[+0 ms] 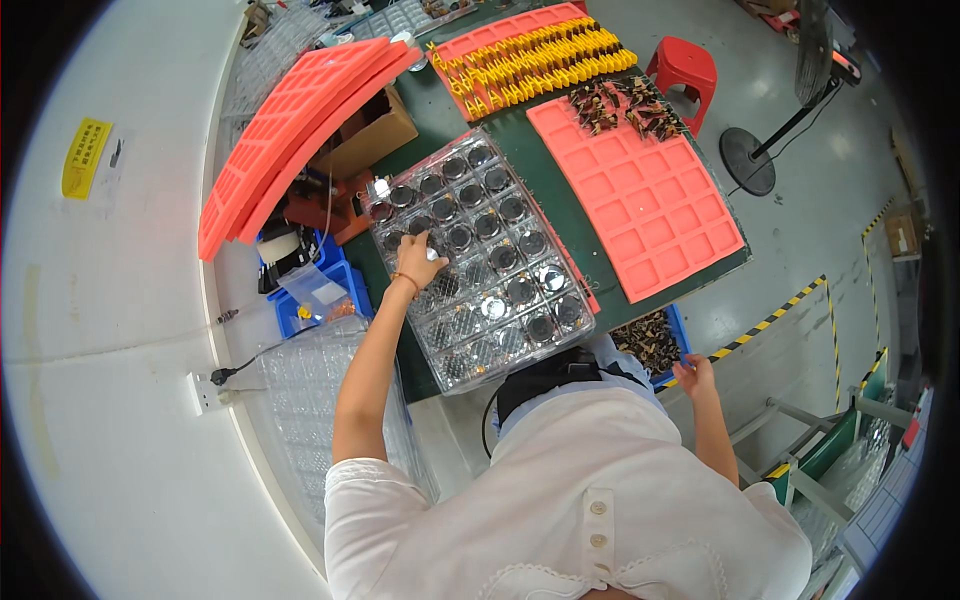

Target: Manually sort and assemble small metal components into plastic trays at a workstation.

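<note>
Left hand (422, 262) pinched a silvery piece (432, 254) over the clear tray (482, 351); right hand (695, 376), at its four o'clock, was unclear in grip.

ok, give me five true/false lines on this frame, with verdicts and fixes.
1. The left hand is over the clear tray. True.
2. Both hands are over the clear tray. False: the right hand is at the edge of the right-hand blue bin.
3. The yellow pieces lie on coral foam. True.
4. Every pocket of the clear tray shows a dark disc. False: several toward its lower left show none.
5. The red stool is left of the yellow pieces. False: it is to their right.
</note>
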Motion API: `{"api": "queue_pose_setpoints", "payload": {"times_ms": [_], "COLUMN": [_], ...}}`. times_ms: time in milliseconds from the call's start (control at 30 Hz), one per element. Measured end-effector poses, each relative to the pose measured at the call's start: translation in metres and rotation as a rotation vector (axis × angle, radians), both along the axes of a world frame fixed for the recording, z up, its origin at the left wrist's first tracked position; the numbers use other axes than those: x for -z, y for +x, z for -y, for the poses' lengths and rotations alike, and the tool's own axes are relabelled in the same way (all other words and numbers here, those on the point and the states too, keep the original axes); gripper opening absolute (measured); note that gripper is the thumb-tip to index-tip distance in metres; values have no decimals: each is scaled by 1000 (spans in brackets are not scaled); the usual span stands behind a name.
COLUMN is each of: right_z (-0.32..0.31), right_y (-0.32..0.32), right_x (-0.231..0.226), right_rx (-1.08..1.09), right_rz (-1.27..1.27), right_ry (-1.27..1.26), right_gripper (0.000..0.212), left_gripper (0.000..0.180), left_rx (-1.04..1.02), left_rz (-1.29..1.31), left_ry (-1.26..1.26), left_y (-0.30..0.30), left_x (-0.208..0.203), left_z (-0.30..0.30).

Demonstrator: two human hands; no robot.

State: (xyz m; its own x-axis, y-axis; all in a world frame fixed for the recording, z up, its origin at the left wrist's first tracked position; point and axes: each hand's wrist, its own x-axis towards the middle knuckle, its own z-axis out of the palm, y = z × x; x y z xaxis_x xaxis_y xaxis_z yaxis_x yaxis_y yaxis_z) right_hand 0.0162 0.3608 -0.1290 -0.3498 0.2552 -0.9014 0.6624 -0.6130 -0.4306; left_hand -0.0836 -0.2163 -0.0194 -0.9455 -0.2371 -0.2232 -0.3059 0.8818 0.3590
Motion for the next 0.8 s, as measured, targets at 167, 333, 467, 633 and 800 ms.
{"api": "queue_pose_setpoints", "payload": {"times_ms": [167, 333, 467, 633, 800], "right_z": [-17, -10, -27, -49, -70], "right_y": [1, -9, 0, 8, 26], "right_x": [4, -7, -11, -41, -64], "right_rx": [-4, 69, 25, -94, -203], "right_rz": [-74, -62, -86, -119, -18], "right_ry": [-46, -31, 24, 174, 453], "right_gripper": [22, 21, 23, 23, 20], "left_gripper": [51, 34, 30, 35, 31], "left_rx": [70, 213, 484, 549, 388], "left_rz": [-59, -242, -425, -423, -176], "left_ry": [-70, -53, 94, 87, -230], "left_y": [-16, -76, -165, -268, -331], "left_x": [-21, -34, -23, 31, 60], "left_z": [-18, -48, -121, -203, -256]}}
